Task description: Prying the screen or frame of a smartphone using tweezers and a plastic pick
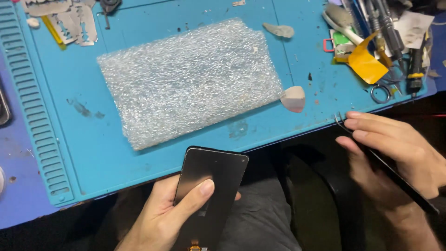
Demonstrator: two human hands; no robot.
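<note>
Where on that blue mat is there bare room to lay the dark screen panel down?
Bare mat lies between the bubble wrap and the near edge, and a strip between the wrap and the ribbed tray. The tool pile at far right is crowded; blades fill the far left corner.

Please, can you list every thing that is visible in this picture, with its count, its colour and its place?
work mat: one, blue, covers the bench
bubble wrap sheet: one, clear, centre of mat
plastic pick: one, pale, right of the wrap
razor blades: several, grey, top left
yellow sheet: one, top right among tools
scissors: one, metal, top right
phone screen panel: one, black, in left hand
tweezers: one, black, in right hand
left hand: bottom centre
right hand: right edge
</note>
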